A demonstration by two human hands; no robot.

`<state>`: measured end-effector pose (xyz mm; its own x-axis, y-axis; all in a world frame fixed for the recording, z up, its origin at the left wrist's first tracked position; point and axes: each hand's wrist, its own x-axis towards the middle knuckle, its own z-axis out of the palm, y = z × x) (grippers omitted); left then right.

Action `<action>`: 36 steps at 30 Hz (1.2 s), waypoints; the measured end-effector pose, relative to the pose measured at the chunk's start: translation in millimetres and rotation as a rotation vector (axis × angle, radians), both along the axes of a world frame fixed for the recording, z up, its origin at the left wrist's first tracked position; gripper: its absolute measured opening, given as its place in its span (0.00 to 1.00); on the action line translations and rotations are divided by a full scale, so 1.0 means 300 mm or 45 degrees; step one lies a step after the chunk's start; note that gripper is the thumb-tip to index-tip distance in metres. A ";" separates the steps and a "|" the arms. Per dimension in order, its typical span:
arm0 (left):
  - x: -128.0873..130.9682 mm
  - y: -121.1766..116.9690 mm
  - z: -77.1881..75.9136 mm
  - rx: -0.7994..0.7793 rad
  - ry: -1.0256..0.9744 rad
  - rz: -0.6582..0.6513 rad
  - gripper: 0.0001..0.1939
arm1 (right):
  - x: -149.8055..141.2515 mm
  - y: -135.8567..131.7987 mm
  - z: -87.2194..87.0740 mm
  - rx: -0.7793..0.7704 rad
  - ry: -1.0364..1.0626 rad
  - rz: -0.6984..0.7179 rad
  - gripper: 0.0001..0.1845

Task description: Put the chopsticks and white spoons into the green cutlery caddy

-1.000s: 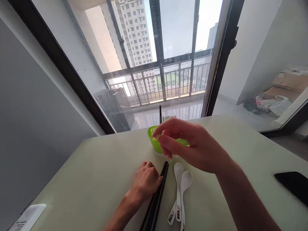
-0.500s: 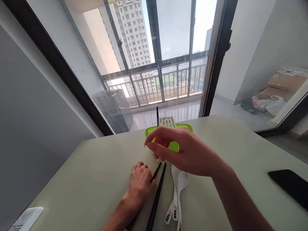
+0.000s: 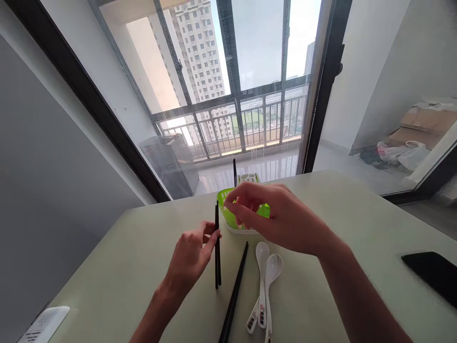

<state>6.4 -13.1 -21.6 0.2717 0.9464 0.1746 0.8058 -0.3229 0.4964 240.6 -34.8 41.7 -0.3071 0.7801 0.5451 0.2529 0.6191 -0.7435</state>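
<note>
Just left and nearer than the green basket point(image 3: 230, 219), the left hand point(image 3: 191, 252) pinches black chopsticks point(image 3: 216, 259), held upright. The right hand point(image 3: 276, 214) (loosely curled, thumb apart) partly hides the basket. Other chopsticks point(image 3: 236, 286) and white spoons point(image 3: 273, 267) lie before it.

- Left hand point(image 3: 193, 253): grip closed on upright chopsticks point(image 3: 217, 264)
- Right hand point(image 3: 276, 214): loosely curled, before the basket point(image 3: 230, 218) near the desk's point(image 3: 117, 267) far edge
- Other chopsticks point(image 3: 235, 291), beside spoons point(image 3: 262, 255) with bowls toward that edge
- Black object point(image 3: 433, 274) near the right edge; white object point(image 3: 48, 320) by the left
</note>
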 end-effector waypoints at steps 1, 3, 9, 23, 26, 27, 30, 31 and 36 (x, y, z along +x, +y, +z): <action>-0.006 0.004 0.004 0.046 -0.146 0.013 0.13 | -0.003 0.006 -0.006 0.007 -0.020 -0.017 0.09; -0.011 0.014 -0.005 0.137 -0.368 0.047 0.15 | -0.014 0.020 -0.022 0.017 -0.069 -0.053 0.09; 0.005 0.026 -0.064 0.324 -0.414 0.029 0.14 | -0.064 0.069 -0.077 0.016 -0.228 -0.106 0.08; 0.025 0.012 -0.092 0.325 -0.291 -0.045 0.08 | -0.125 0.098 -0.117 -0.009 -0.259 -0.139 0.10; 0.027 0.015 -0.092 0.318 -0.314 -0.046 0.09 | -0.131 0.105 -0.122 0.065 -0.336 -0.146 0.13; 0.027 0.017 -0.093 0.320 -0.321 -0.052 0.09 | -0.133 0.108 -0.125 0.084 -0.362 -0.145 0.15; 0.025 0.026 -0.099 0.318 -0.337 -0.072 0.08 | -0.139 0.121 -0.139 0.095 -0.391 -0.150 0.14; 0.025 0.029 -0.101 0.310 -0.344 -0.078 0.08 | -0.140 0.125 -0.143 0.091 -0.392 -0.156 0.14; 0.021 0.045 -0.109 0.253 -0.382 -0.090 0.09 | -0.141 0.135 -0.157 0.068 -0.362 -0.174 0.11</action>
